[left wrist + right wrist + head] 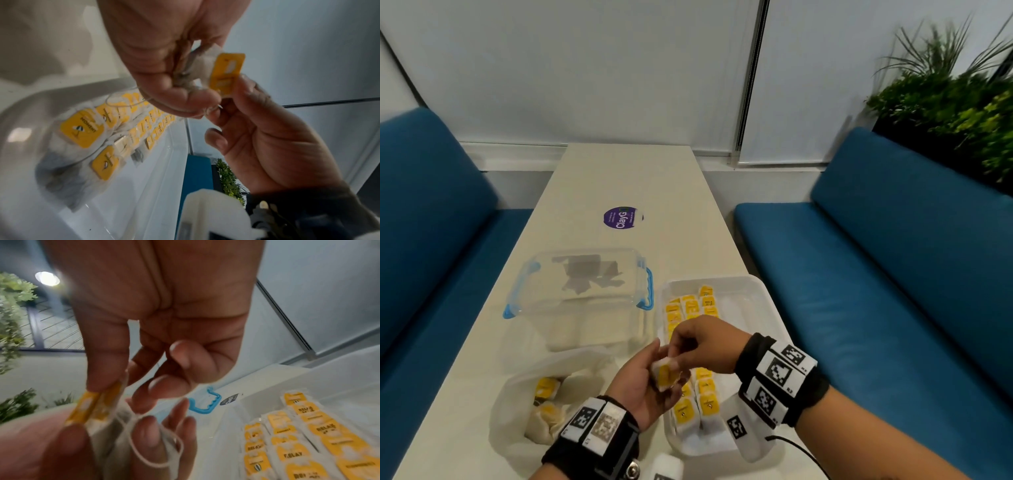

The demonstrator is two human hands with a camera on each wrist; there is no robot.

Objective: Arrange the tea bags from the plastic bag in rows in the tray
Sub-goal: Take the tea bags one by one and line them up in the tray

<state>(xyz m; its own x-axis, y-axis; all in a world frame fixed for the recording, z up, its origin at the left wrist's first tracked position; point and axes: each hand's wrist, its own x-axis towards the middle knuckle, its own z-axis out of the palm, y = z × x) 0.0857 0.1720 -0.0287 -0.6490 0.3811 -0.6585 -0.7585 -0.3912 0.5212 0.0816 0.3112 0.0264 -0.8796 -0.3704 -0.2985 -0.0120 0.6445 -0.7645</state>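
Between blue benches, over a white table (626, 178), both hands pinch one tea bag (667, 376): left hand (645, 383) cradling it, right hand (705, 342) gripping its yellow tag, long axis toward the tray (753, 287)

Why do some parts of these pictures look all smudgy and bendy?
Head view: the wide lens bends the table edges, and the plant is smeared. Left wrist view: the tray and its tea bags blur toward the left edge. Right wrist view: the held tea bag and the left hand are soft, and a ceiling light glares.
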